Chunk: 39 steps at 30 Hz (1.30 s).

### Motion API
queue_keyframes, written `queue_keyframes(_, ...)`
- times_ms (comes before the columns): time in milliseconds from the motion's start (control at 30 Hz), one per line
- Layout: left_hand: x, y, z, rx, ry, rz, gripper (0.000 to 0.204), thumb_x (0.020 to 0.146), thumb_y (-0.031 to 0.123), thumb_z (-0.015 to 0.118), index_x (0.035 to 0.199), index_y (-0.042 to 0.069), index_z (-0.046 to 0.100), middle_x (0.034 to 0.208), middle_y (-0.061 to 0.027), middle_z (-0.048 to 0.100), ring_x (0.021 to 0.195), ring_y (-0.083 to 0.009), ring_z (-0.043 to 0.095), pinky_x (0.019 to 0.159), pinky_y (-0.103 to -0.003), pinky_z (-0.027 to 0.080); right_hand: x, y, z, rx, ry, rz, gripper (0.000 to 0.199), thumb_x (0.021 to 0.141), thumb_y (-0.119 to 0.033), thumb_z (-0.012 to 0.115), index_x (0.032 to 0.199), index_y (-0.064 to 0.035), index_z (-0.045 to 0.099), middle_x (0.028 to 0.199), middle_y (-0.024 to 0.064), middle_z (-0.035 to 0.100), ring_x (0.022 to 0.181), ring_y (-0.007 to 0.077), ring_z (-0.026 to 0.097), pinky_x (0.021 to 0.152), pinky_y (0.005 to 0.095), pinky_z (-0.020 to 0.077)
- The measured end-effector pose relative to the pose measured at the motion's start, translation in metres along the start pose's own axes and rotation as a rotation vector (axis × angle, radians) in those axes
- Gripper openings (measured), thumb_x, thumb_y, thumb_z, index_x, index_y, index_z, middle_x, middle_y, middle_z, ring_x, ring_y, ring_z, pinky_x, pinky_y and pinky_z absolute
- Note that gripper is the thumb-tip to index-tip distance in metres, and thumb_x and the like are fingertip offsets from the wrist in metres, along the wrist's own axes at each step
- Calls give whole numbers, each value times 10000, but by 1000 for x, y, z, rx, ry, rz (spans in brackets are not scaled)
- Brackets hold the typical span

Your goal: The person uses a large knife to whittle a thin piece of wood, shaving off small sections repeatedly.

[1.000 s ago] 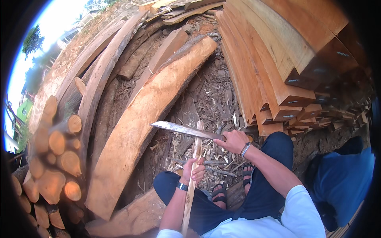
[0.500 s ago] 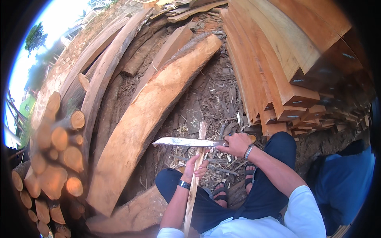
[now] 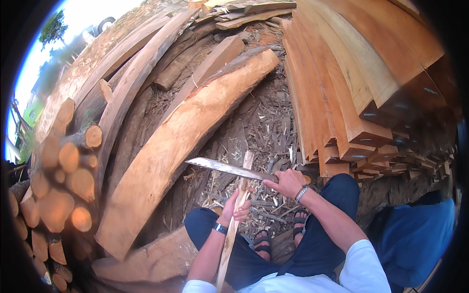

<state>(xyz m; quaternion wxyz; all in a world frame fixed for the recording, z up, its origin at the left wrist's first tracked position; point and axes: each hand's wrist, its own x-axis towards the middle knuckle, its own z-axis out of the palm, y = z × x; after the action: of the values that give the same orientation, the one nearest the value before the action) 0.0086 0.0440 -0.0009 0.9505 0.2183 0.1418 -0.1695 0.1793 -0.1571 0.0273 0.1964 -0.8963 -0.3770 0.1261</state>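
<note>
My left hand (image 3: 235,207) is closed around a pale, split wooden stick (image 3: 229,239), which slants up from my lap with its top end above the fist. Gripped in my right hand (image 3: 288,182) is a machete (image 3: 222,168) with a long, worn metal blade pointing left. The blade lies across the stick, a little above my left fist; whether it bites into the wood I cannot tell. Most of the machete's handle is hidden by my fingers.
A long thick slab (image 3: 190,132) lies to the left, with a plank (image 3: 141,63) beyond it. Cut round logs (image 3: 80,183) are piled at far left. Stacked sawn beams (image 3: 337,97) fill the right side. Wood chips (image 3: 266,127) litter the ground. Blue cloth (image 3: 420,239) shows at lower right.
The machete has tilted, its tip now higher than its handle end. My right hand has moved slightly lower, and the view has shifted a little. Both hands keep their hold.
</note>
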Motion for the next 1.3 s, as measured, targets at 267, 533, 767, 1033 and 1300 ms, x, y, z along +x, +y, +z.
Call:
queue_keyframes(267, 0, -1, -5, 44, 44, -55, 552, 1050, 557, 261, 1387, 162, 450, 563, 36, 338, 342, -48, 319, 315, -211, 280, -9, -4, 2, -53, -54, -94, 694, 892, -702, 479, 835, -48, 704, 713, 205, 688, 716, 375, 702, 678, 494, 558)
queue_keyframes(533, 1, 2, -7, 55, 50, -31, 550, 1052, 541, 293, 1413, 146, 419, 605, 16, 355, 366, -41, 346, 310, -194, 286, -3, -5, 2, -43, -24, -61, 700, 887, -714, 475, 835, -54, 704, 723, 204, 691, 735, 383, 702, 698, 499, 555)
queue_keyframes(767, 2, 1, -11, 99, 74, -43, 548, 1056, 531, 281, 1389, 118, 419, 603, 18, 362, 358, -42, 343, 296, -197, 286, -3, -9, -1, -89, -45, -47, 709, 898, -705, 466, 869, -38, 707, 756, 215, 698, 759, 387, 704, 724, 498, 556)
queue_keyframes(1033, 2, 2, -1, 154, 76, -34, 540, 1056, 529, 276, 1355, 102, 417, 576, 21, 348, 339, -40, 329, 283, -198, 275, -4, -5, 4, -45, -47, 13, 720, 897, -710, 464, 918, -38, 721, 777, 246, 693, 792, 413, 699, 731, 503, 553)
queue_keyframes(1300, 1, -1, -2, 176, 54, -49, 519, 1060, 519, 280, 1332, 100, 422, 576, 33, 350, 338, -39, 332, 284, -195, 272, 5, 10, 9, 112, 32, 161, 719, 902, -694, 467, 910, -23, 726, 772, 252, 690, 805, 409, 700, 741, 503, 552)
